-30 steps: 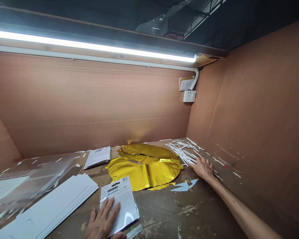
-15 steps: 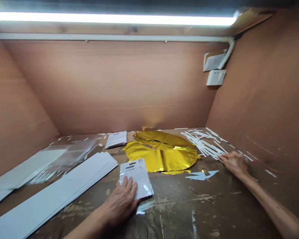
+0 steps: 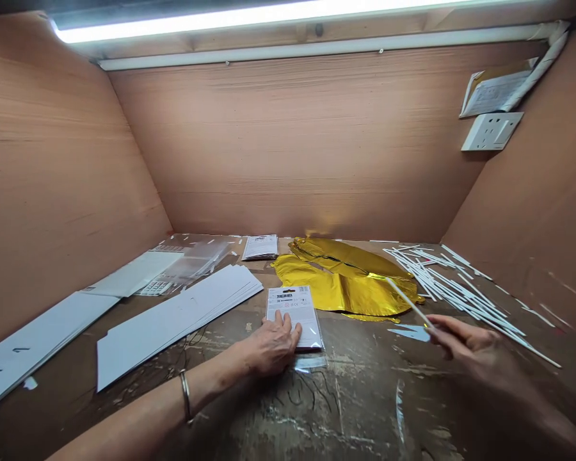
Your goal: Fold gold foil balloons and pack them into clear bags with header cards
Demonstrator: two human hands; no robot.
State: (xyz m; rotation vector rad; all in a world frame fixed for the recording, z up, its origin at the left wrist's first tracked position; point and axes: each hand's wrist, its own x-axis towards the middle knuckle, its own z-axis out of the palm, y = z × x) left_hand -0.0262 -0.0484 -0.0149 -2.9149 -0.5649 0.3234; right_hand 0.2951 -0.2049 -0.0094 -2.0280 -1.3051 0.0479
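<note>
My left hand [image 3: 271, 346] lies flat, fingers spread, on a small clear packet with a white printed card [image 3: 295, 314] on the worn table. My right hand [image 3: 465, 342], a little blurred, pinches one thin white stick [image 3: 407, 301] and holds it slanting up to the left above the table. A heap of white sticks [image 3: 448, 285] lies just behind that hand, to the right. Folded gold foil balloons [image 3: 345, 282] lie behind the packet, between my hands.
Stacks of long white cards [image 3: 173, 317] and clear bags [image 3: 192, 259] cover the left side. A small printed leaflet [image 3: 260, 246] lies at the back. Brown board walls close in on three sides; a wall socket [image 3: 492, 130] sits at the upper right.
My right hand has come away from the heap with one white stick and moved towards me. The view has swung left and down. My left hand stays on the packet.
</note>
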